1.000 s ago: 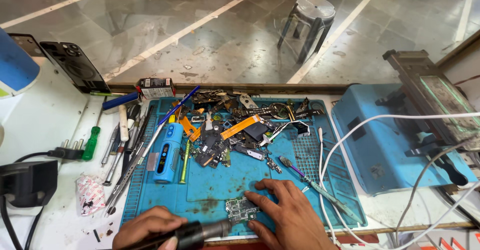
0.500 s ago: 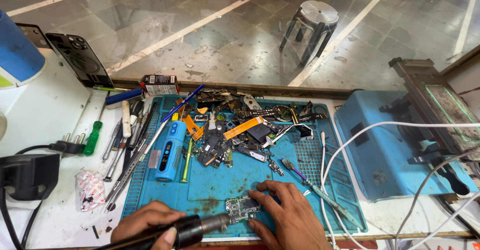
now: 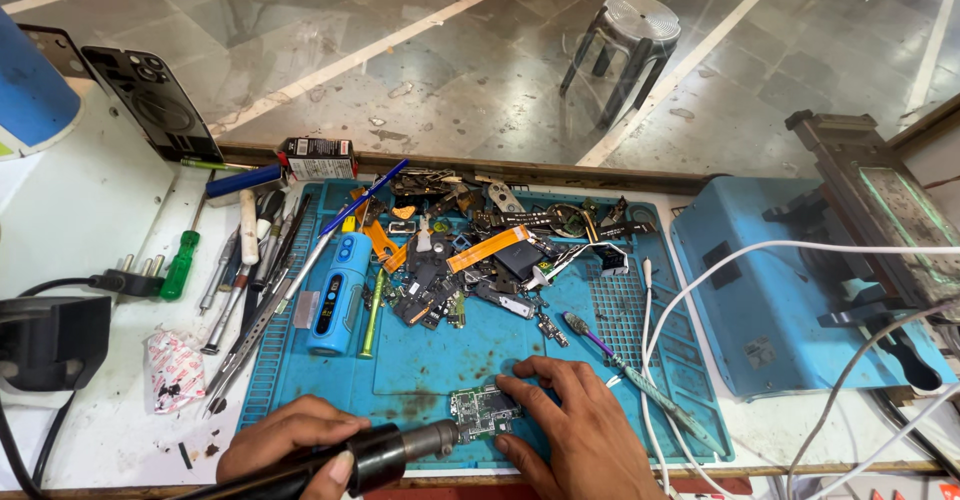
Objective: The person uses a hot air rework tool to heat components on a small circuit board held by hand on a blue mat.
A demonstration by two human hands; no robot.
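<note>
— Green board (image 3: pixel 484 412), wasn't it, near the front edge of the blue mat (image 3: pixel 480 355)?

— Yes. His right hand (image 3: pixel 580 440) lay flat beside it, fingers spread and pressing its right edge down, not closed round it. His left hand (image 3: pixel 290 445) was clamped on a black hot-air tool (image 3: pixel 390 453), the nozzle just about touching the board's left side.

— What worried you?

— Those fingertips sat right next to the nozzle; a small slip could, I thought, have burned them. If the tool lingered on one spot, the board might have scorched.

— And the rest?

— A heap of loose parts (image 3: pixel 470 255) lay further back on the mat, well apart. A white cable (image 3: pixel 650 320) and a purple-handled tool (image 3: pixel 590 335) lay near his right wrist; a jerk of the arm could have snagged either one
</note>
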